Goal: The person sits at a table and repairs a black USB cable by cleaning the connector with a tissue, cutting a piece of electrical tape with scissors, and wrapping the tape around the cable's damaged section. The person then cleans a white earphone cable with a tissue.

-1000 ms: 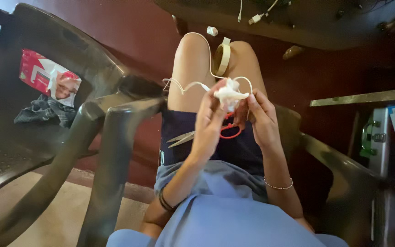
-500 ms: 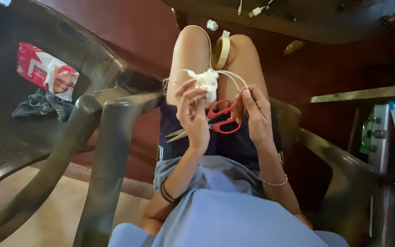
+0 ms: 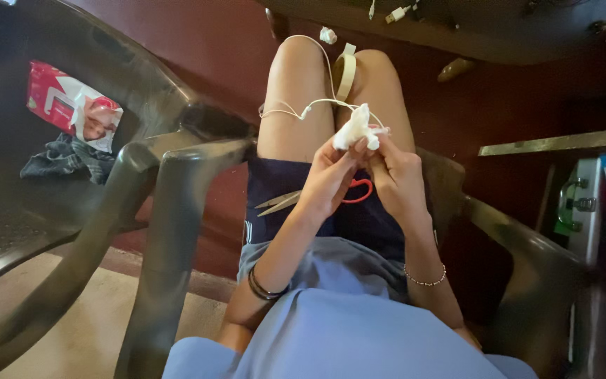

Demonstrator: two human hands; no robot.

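Sitting in a dark plastic chair [image 3: 520, 281], the person works over bare knees. Left hand [image 3: 331, 179] and right hand [image 3: 394, 175] meet above the lap, both pinching a small white wad [image 3: 354, 128] of soft material, cloth or tissue, kind unclear. Left thumb and fingertips are together, clamped on the wad's lower edge; right fingers curl in and grip its right side. The wad stands above the fingertips, over the gap between the thighs.

A thin white cord [image 3: 296, 109] loops across the left thigh and runs up over the knee; one end passes close by the wad, contact there cannot be told. Scissors [image 3: 296, 200] with red handles lie on the dark shorts, blades pointing left, handles partly hidden behind the hands. A pale strap [image 3: 346, 70] lies between the knees.

Left wrist carries dark bangles [image 3: 266, 289]; right wrist a thin bead bracelet [image 3: 426, 279].

A second chair [image 3: 170, 168] stands just beside on the left, holding a red-and-white packet [image 3: 61, 105] and a dark crumpled cloth [image 3: 64, 158].
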